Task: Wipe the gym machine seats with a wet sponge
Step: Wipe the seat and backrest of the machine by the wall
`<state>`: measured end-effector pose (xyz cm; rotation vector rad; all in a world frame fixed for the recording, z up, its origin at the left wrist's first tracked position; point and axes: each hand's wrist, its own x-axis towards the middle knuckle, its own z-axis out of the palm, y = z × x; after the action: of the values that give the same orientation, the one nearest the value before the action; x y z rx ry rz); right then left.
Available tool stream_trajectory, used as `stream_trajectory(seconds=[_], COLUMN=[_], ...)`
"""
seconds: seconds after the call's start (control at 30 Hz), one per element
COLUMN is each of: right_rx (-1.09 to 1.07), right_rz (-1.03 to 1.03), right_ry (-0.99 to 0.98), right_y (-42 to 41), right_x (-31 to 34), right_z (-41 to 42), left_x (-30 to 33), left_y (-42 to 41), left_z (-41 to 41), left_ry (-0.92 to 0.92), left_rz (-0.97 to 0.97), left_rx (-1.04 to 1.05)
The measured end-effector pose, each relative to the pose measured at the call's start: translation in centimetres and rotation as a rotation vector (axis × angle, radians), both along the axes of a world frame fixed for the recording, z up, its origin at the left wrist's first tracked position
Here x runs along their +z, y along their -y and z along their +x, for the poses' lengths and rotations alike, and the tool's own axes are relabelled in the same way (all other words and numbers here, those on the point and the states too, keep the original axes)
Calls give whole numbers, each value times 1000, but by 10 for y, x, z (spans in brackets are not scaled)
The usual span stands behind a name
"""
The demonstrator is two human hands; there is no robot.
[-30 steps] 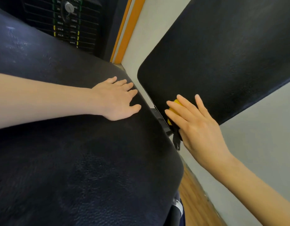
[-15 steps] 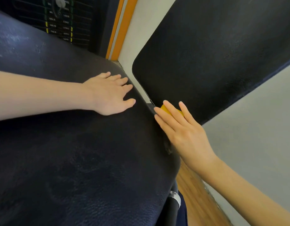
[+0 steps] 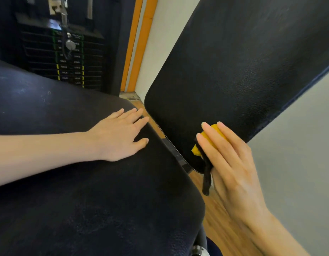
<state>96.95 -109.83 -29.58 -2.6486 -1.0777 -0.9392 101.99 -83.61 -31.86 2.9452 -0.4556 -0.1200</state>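
The yellow sponge [image 3: 196,150] is pressed against the lower edge of the black tilted back pad [image 3: 234,71]. My right hand [image 3: 232,169] holds it, fingers laid over its top; the thumb is hidden. A black strip [image 3: 206,180] hangs down from the sponge below my fingers. My left hand [image 3: 119,137] rests flat, fingers spread, on the black seat pad [image 3: 86,200] near its far edge, just left of the gap between the two pads.
A weight stack [image 3: 69,61] with its selector pin stands behind the seat. An orange strip [image 3: 141,43] runs up the pale wall. Wooden floor [image 3: 219,218] shows under the gap, and a grey wall [image 3: 298,145] lies to the right.
My right hand slid the sponge down towards the gap, then back along the back pad's lower edge. My left hand stayed flat on the seat.
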Motion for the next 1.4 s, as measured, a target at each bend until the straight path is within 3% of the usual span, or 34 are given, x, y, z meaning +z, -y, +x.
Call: stream_trajectory(seconds=[0.3, 0.57, 0.7, 0.8, 0.97, 1.1, 1.2, 1.4], right_rx=[108, 107, 101, 95, 107, 171, 182, 99], right_rz=[26, -88, -107, -135, -114, -152, -160, -308], right_ry=[-39, -224, -309, -379, -600, -701, -668, -634], right_y=[-63, -67, -64, -63, -60, -64, -70, -82], right_x=[-8, 6, 33, 57, 109, 173, 219, 275], right_z=[31, 37, 25, 19, 1, -18, -34, -57], left_x=[-3, -11, -1, 19, 80, 143, 186, 238], left_y=[-9, -11, -11, 2, 21, 19, 12, 0], left_z=[3, 3, -2, -22, -69, -100, -119, -151], left_ry=[191, 236, 236, 212, 103, 76, 58, 104], left_rz=[-83, -208, -231, -295, -641, -712, -654, -234], left_rx=[-50, -126, -262, -283, -101, -52, -68, 3])
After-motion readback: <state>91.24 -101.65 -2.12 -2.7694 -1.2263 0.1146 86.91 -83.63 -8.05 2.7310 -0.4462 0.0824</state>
